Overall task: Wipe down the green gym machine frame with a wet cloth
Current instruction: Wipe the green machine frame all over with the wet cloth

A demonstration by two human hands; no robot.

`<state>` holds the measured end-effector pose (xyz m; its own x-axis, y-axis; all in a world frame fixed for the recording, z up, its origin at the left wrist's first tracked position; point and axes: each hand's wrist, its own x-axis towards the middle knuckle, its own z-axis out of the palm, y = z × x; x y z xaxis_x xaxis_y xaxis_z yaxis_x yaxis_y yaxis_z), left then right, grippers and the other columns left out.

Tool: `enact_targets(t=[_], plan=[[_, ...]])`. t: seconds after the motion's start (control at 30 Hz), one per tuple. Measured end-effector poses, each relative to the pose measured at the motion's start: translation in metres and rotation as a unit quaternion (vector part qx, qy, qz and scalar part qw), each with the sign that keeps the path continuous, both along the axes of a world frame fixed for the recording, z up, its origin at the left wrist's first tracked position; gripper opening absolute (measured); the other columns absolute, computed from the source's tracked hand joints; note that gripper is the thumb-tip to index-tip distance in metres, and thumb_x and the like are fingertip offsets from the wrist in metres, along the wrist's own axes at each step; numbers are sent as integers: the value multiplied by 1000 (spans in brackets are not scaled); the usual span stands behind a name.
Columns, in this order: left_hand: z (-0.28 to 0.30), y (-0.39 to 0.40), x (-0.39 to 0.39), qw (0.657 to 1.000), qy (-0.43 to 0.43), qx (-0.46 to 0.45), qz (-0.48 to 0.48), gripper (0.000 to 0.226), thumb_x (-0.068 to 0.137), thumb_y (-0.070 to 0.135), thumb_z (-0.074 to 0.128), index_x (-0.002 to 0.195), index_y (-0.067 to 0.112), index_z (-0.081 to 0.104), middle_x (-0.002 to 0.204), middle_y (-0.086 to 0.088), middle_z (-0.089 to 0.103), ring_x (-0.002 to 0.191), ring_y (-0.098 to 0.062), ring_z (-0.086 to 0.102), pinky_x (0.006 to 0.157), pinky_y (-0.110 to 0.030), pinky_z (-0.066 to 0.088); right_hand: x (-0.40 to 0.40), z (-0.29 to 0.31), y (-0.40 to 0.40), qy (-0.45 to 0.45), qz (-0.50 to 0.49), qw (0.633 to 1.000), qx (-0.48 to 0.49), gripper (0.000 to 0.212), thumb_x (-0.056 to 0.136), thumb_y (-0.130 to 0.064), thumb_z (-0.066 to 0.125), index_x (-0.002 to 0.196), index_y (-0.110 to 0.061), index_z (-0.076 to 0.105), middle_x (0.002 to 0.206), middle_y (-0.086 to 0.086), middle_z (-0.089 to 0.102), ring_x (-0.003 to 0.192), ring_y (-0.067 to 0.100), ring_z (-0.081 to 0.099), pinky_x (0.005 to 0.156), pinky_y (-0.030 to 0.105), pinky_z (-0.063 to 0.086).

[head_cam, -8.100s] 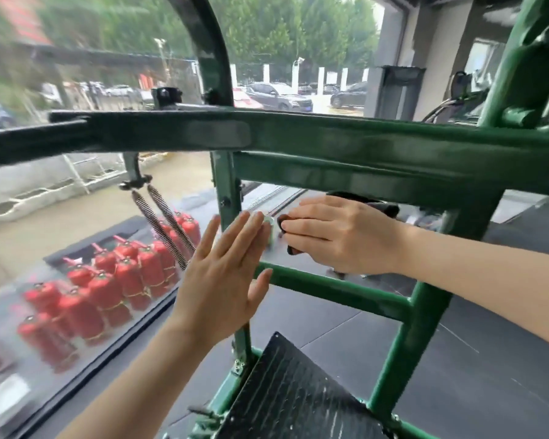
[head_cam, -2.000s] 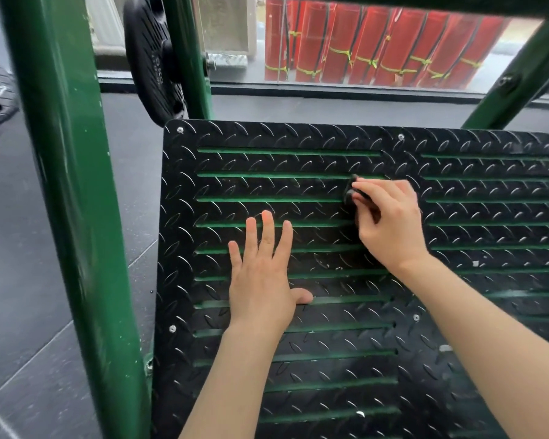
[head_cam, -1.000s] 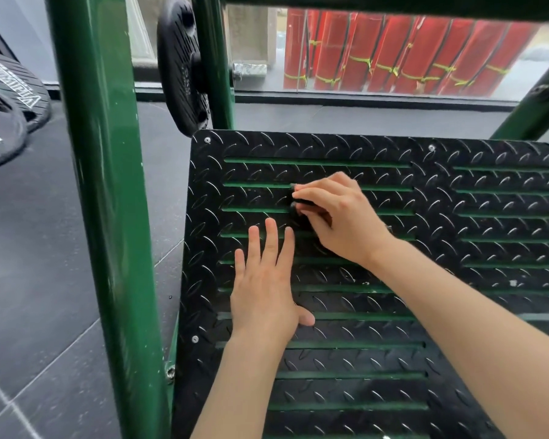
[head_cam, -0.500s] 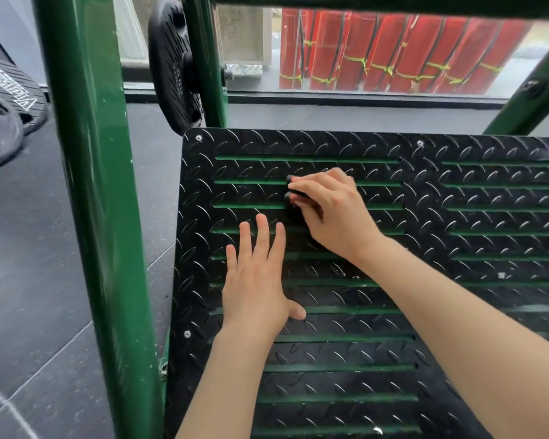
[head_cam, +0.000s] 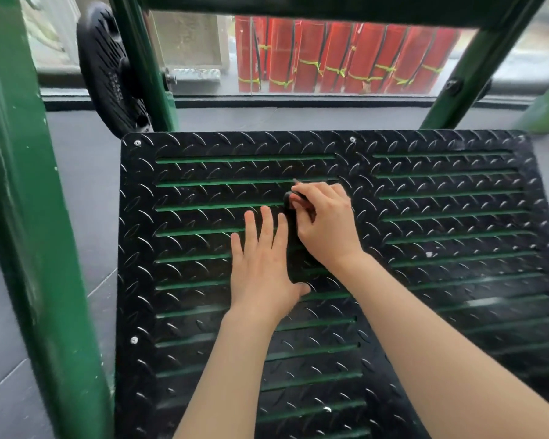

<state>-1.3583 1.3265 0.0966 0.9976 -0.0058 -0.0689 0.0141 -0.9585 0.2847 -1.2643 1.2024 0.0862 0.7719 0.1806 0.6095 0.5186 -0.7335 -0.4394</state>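
The black diamond-pattern footplate (head_cam: 441,217) with green slots fills the middle of the head view. My left hand (head_cam: 262,267) lies flat on it, fingers straight. Just right of it, my right hand (head_cam: 325,223) grips a small dark cloth (head_cam: 288,198) and presses it on the plate near a slot. Most of the cloth is hidden under the fingers. A thick green frame post (head_cam: 29,217) stands at the left, a thinner green upright (head_cam: 143,58) behind the plate, and a slanted green bar (head_cam: 476,64) at the upper right.
A black weight plate (head_cam: 108,71) hangs on the back-left upright. Behind the window stand several red cylinders (head_cam: 346,61). Dark rubber floor (head_cam: 86,191) surrounds the footplate.
Since half a second ago my right hand with the cloth has slid a little right along the slot, now beside my left fingertips. The left hand stays flat on the plate.
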Motion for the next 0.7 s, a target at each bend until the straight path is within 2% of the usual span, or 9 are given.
enact_targets(t=[0.1,0.23,0.33,0.43,0.5,0.63,0.7], plan=[[-2,-13,6,1000,2,16,-5,122,88,61,71,163,23,-18,168,-4,-32,152,-29,-35,123,-58,-13,-9,-5,-13,2,-3,1000,9,23,93,-11,71,115,-12,75,114,2,74,99,26,61,93,49,50],[0,-29,14,999,-28,17,-34,117,90,58,70,164,25,-14,168,-2,-32,152,-28,-36,127,-53,-13,-30,-16,-53,-20,-37,999,29,29,93,-8,69,122,-11,73,122,0,73,108,22,60,102,40,45],[-3,-55,16,997,-44,10,-70,111,93,62,64,164,26,-14,168,-1,-31,151,-26,-37,126,-53,-14,-31,-17,-96,-45,-82,995,25,29,94,-10,67,122,-10,73,123,1,72,109,23,62,100,43,46],[-11,-90,18,993,-60,19,-97,100,98,64,53,165,26,-12,168,-2,-31,151,-27,-37,126,-53,-14,-21,-12,-133,-64,-137,988,42,28,98,-19,60,121,-10,73,121,2,73,107,26,63,96,46,49],[-18,-111,23,992,-75,24,-101,93,101,66,43,165,25,-10,168,-3,-31,151,-28,-36,127,-54,-13,-19,-12,-152,-64,-157,985,42,28,98,-18,60,121,-10,73,120,2,73,107,25,62,96,46,49],[-38,-144,34,990,-111,37,-85,79,104,65,22,167,23,-3,170,-5,-24,153,-30,-32,126,-57,-14,-12,-15,-179,-54,-176,982,33,29,96,-16,64,123,-11,73,121,1,73,110,23,62,98,39,45],[-48,-155,38,987,-143,46,-60,77,104,66,18,167,23,6,173,-7,-13,157,-31,-21,125,-61,-10,-3,-16,-184,-52,-163,985,28,29,96,-17,63,123,-11,73,123,1,73,112,22,62,99,37,43]])
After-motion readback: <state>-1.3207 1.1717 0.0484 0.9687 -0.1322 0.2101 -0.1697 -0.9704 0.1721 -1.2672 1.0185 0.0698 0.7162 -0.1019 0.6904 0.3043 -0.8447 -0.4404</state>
